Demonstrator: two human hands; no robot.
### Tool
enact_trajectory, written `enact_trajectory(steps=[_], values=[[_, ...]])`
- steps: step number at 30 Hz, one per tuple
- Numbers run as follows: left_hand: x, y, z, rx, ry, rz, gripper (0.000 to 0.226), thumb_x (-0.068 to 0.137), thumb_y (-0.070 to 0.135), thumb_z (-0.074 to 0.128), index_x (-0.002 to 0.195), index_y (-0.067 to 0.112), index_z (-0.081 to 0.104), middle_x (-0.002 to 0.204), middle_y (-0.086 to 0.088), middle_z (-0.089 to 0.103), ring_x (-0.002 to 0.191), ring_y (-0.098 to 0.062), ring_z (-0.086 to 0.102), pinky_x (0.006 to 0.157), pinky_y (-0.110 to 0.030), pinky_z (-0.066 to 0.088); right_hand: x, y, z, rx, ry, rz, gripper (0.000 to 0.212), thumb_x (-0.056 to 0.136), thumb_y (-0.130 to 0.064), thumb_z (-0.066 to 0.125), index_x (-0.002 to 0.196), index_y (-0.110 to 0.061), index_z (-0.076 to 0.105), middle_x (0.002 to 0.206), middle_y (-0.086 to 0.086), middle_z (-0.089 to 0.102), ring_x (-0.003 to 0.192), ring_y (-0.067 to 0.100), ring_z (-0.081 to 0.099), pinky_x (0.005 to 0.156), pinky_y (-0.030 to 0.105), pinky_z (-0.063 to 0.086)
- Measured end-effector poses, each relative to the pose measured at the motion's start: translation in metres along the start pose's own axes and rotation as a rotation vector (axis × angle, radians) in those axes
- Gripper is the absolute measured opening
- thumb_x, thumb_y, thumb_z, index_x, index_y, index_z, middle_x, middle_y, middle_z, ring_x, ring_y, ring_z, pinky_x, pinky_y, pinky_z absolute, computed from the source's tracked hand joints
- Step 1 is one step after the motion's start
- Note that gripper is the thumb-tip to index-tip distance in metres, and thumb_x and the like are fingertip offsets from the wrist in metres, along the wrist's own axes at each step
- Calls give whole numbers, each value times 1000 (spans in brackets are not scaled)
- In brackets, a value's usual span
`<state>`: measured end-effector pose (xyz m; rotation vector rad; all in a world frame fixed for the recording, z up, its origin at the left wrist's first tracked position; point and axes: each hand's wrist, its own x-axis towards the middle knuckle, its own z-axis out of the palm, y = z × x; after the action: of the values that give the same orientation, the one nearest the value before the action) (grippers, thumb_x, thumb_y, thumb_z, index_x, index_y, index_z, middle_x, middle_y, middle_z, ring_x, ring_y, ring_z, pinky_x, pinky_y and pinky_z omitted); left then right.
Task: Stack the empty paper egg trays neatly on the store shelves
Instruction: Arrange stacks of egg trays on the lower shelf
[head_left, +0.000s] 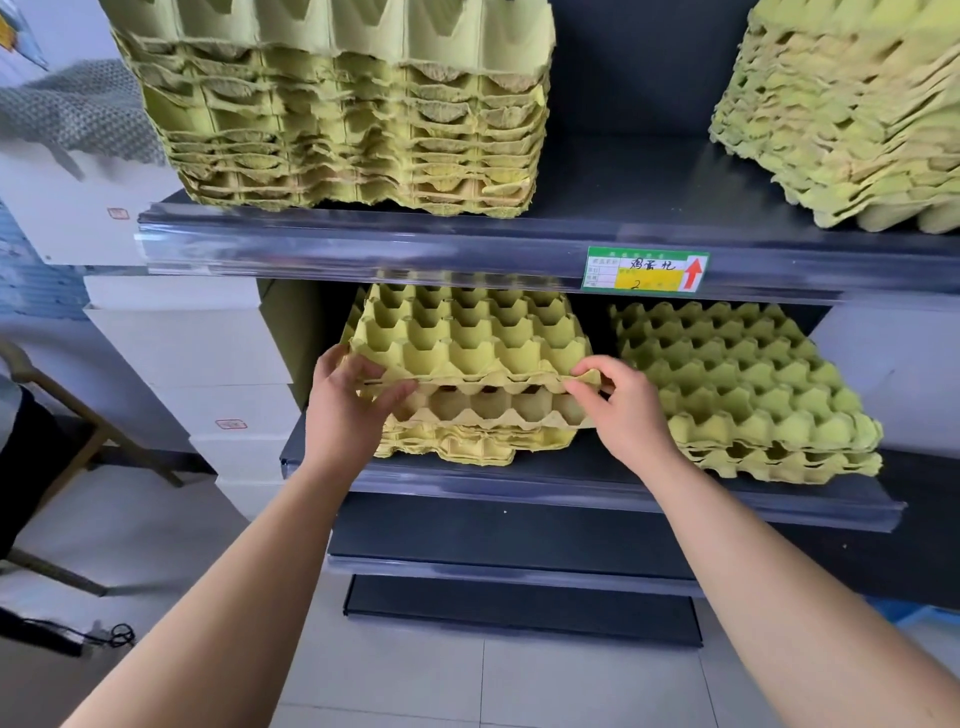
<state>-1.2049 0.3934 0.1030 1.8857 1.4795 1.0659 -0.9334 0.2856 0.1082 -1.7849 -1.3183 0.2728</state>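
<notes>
Fingers (392, 388) of the left hand (345, 410) curl round the front left corner of the top egg tray (467, 332), with the thumb lying along the tray's left rim. The right hand (626, 410) pinches the front right corner between thumb and forefinger, its other fingers bent loosely behind. Both hands grasp the same tray. Both forearms are bare and nearly straight, reaching up and forward from the bottom of the view and converging slightly toward the shelving. The wrists are about level with each other, and the backs of the hands face the camera.

The held tray is yellow-green pulp with its cups upward, and it sits over the left stack (467, 441) on the lower shelf (571, 488). Its front edge stands a little above the next tray, leaving a gap that shows that tray's front row of cups. Whether its rear rests on the stack cannot be told. Just beside it to the right, on the same shelf, lies a second stack (748, 384), turned slightly askew.

On the upper shelf (363, 239) stand the upper left stack (343, 119) and the upper right stack (852, 114), both taller and well apart. A green and yellow price label (647, 270) with a red arrow is fixed to that shelf's front rail. White boxes (197, 353) are piled left of the shelving, above a pale tiled floor (519, 686).
</notes>
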Motion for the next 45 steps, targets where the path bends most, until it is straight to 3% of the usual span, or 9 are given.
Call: enact_trajectory(steps=[6, 11, 20, 24, 28, 32, 37, 40, 45], values=[[-12, 3, 1, -23, 92, 92, 31, 73, 34, 83, 80, 21, 56, 145, -5, 46, 123, -24, 52, 92, -28, 41, -16, 11, 1, 23, 13, -30, 12, 88, -24, 67, 96, -16, 66, 95, -6, 65, 79, -1, 55, 69, 8, 39], [-20, -7, 11, 8, -20, 37, 31, 74, 38, 82, 83, 20, 58, 149, -1, 37, 124, -25, 51, 100, -39, 44, -17, 16, 0, -10, -7, -20, 12, 88, -20, 67, 98, -13, 66, 97, -4, 64, 77, -4, 53, 69, 6, 37], [-4, -7, 6, 61, -95, 7, 26, 78, 34, 80, 85, 17, 60, 147, -4, 39, 117, -24, 56, 90, -24, 38, -9, 9, 0, -44, -20, 72, 17, 89, -20, 65, 105, -14, 67, 75, -21, 48, 59, -5, 37, 55, 9, 31], [-1, -12, 2, 35, -81, -13, 25, 77, 33, 80, 77, 20, 59, 148, -3, 43, 123, -22, 53, 91, -27, 38, -6, -3, 2, 41, -32, 121, 15, 84, -24, 70, 99, -21, 69, 112, -3, 62, 83, 7, 54, 75, 17, 42], [-1, -3, -5, -26, 26, 19, 24, 78, 32, 80, 73, 21, 58, 147, 1, 45, 118, -21, 56, 88, -28, 38, -10, -17, -4, 288, 15, 157, 13, 88, -32, 64, 91, -22, 71, 90, -7, 66, 67, 7, 57, 68, 29, 43], [-5, -7, -8, -49, 46, 70, 25, 78, 30, 79, 83, 13, 62, 145, 0, 46, 114, -20, 58, 89, -27, 40, -12, -19, -7, 426, 74, 229, 13, 92, -30, 61, 89, -20, 69, 93, 15, 66, 77, 22, 59, 69, 26, 47], [-1, -5, -6, -81, 69, 79, 23, 81, 27, 78, 83, 13, 60, 145, 1, 46, 115, -20, 56, 88, -26, 40, -5, -24, -3, 511, 69, 280, 18, 88, -12, 62, 102, -21, 59, 100, 5, 65, 77, 20, 52, 65, 27, 42], [0, -3, -9, -96, 90, 179, 21, 80, 22, 78, 81, 14, 59, 142, -4, 47, 117, -19, 54, 91, -29, 42, -2, -23, -8, 569, 82, 302, 34, 84, -3, 60, 112, -22, 53, 111, 8, 63, 91, 22, 62, 76, 28, 48], [-19, -22, -16, -73, 27, 220, 19, 81, 18, 78, 81, 11, 60, 138, -8, 49, 116, -23, 56, 92, -35, 47, -10, -10, -19, 506, -30, 452, 61, 88, -8, 62, 143, -14, 37, 117, 2, 57, 98, 13, 60, 84, 29, 50]])
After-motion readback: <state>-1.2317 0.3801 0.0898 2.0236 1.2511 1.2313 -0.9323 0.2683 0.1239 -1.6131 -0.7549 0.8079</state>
